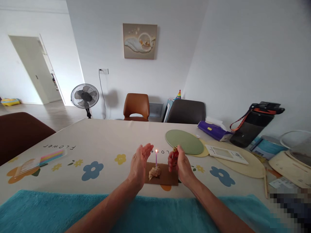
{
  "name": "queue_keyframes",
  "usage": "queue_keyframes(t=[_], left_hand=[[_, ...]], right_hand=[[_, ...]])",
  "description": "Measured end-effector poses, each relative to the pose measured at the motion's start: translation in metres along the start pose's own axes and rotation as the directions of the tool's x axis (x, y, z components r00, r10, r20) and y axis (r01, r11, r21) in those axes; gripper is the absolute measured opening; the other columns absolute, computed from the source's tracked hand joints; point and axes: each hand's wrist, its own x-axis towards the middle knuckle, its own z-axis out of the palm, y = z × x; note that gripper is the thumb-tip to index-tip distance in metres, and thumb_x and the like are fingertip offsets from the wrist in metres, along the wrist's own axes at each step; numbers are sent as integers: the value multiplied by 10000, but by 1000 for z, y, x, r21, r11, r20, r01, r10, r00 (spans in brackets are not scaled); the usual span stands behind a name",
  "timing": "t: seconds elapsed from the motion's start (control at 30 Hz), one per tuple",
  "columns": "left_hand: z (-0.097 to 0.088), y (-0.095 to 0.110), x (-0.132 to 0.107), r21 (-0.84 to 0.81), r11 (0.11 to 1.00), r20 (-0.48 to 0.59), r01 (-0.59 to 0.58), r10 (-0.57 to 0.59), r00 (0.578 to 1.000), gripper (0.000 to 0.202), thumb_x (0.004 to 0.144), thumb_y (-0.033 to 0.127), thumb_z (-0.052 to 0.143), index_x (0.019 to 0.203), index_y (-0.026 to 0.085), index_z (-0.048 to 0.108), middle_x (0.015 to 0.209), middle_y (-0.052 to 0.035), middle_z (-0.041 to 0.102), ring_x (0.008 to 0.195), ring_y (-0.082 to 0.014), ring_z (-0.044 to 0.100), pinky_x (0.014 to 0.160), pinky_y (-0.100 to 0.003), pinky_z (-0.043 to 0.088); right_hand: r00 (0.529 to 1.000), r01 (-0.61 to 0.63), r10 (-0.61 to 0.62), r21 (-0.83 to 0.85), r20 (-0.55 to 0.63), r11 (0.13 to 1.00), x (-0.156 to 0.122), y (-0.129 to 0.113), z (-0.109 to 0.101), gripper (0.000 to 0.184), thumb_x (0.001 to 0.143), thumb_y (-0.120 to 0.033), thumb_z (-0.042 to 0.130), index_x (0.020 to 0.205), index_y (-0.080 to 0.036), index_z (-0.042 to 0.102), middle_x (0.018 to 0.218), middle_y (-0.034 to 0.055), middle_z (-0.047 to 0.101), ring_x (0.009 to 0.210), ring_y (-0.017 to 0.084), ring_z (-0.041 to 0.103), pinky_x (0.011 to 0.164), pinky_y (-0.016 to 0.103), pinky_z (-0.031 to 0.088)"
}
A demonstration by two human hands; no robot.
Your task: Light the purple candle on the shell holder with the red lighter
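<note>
A thin purple candle burns with a small flame, stuck upright in a small pale pastry on a brown board. My left hand is cupped just left of the flame, fingers together and stretched, palm facing the candle, holding nothing. My right hand is closed round a red lighter, held upright just right of the candle.
A pack of coloured candles lies at left on the flowered tablecloth. A green round mat, tissue pack, black bottle, white tablet and fans lie at right. Chairs and a fan stand beyond.
</note>
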Motion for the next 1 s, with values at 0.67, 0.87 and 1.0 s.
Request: queue_keyframes(t=[0.67, 0.87, 1.0], left_hand=[[-3, -4, 3, -12, 1000, 17, 8, -8, 1000, 345, 906, 363, 421, 1012, 150, 671, 1189, -122, 644, 1203, -220, 523, 1121, -377, 264], [-2, -1, 0, -3, 1000, 12, 16, -16, 1000, 344, 907, 363, 421, 1024, 151, 666, 1190, -108, 645, 1201, -214, 524, 1122, -368, 262], [-2, -1, 1, -3, 1000, 11, 16, -16, 1000, 343, 906, 367, 422, 1017, 156, 669, 1187, -103, 648, 1201, -216, 524, 1119, -371, 271]], right_hand=[[992, 118, -121, -55, -48, 992, -6, 3, 1, 436, 753, -571, 529, 552, -195, 439, 477, -43, 419, 369, 94, 408, 361, 233, 391], [993, 106, -109, -57, -49, 993, -5, 4, -1, 466, 762, -594, 514, 547, -185, 449, 480, -38, 416, 368, 90, 419, 368, 224, 382], [994, 88, -91, -50, -56, 995, -5, 6, -1, 471, 759, -602, 521, 553, -182, 462, 489, -34, 418, 382, 94, 420, 368, 229, 397]])
